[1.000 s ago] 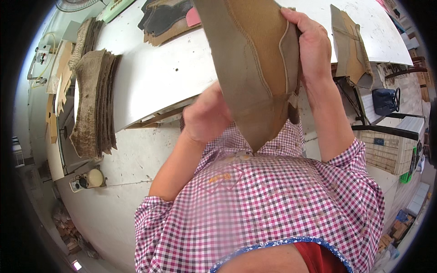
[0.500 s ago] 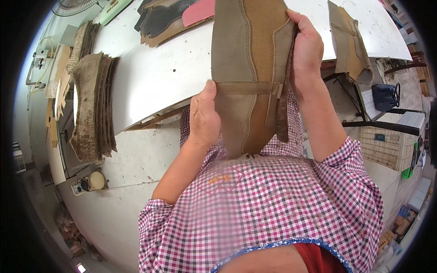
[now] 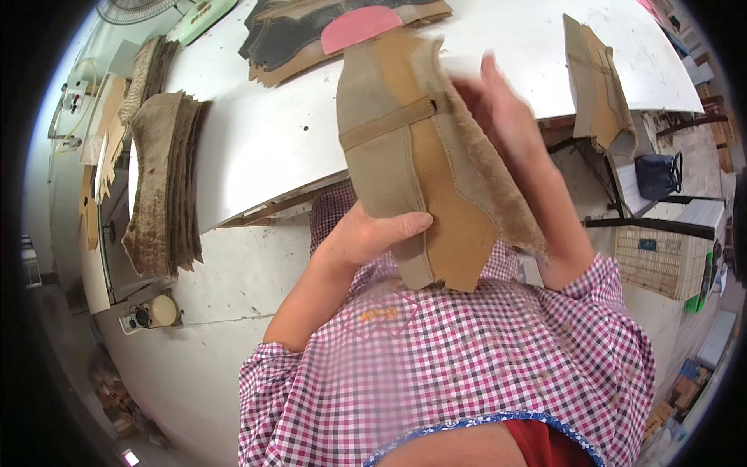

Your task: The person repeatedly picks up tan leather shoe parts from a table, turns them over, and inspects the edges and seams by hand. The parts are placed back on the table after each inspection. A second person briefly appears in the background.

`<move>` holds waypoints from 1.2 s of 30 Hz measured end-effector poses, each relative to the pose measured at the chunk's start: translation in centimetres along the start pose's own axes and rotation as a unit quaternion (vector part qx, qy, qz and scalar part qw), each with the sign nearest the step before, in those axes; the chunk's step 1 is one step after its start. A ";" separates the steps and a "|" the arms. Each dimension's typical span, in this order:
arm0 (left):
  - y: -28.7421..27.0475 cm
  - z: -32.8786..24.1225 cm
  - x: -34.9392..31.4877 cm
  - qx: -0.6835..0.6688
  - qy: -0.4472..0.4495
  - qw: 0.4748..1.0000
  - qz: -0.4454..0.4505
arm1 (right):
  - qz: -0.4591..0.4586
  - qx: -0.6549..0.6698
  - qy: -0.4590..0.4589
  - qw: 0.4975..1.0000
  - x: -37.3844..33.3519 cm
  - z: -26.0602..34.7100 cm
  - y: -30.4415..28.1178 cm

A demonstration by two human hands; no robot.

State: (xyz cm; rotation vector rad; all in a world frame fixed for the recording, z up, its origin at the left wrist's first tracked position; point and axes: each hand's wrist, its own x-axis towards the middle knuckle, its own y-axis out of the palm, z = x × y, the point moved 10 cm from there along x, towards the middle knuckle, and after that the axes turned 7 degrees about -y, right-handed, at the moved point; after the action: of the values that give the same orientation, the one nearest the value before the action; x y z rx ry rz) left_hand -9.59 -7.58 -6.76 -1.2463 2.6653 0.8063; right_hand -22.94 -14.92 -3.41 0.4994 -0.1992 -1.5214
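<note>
A stitched boot upper [image 3: 455, 210], olive-tan with a strap across it and brown fleece lining along its right edge, is in front of my chest. My left hand [image 3: 366, 236] grips its lower left side, the thumb lying on the face and the fingers hidden underneath. Just off the fleece edge, my right hand [image 3: 506, 117] is open, slightly blurred, its thumb raised; whether its hidden fingers touch the lining I cannot tell. A similar boot upper [image 3: 595, 82] hangs over the table's right front edge.
On the white table [image 3: 257, 148], a stack of fleecy pieces [image 3: 159, 179] overhangs at left. Dark leather pieces [image 3: 280, 39] and a pink rounded piece [image 3: 359, 29] lie farther back. A dark bag [image 3: 657, 171] and a cream plastic crate [image 3: 657, 257] are at right.
The boot upper has moved lower and tilted, its right edge turning to show the fleece. My right hand has let go of its upper edge; my left thumb has shifted farther onto its face.
</note>
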 end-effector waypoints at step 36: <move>-0.5 -6.6 -3.4 0.011 0.162 0.977 -0.134 | 0.030 -0.539 -0.522 0.660 -11.0 9.2 4.7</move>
State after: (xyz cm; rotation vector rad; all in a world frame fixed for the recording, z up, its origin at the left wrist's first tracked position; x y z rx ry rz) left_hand -6.05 -8.78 -0.27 -1.8222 2.6372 0.5745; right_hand -23.22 -5.92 8.71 -1.3802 -0.1419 -1.4045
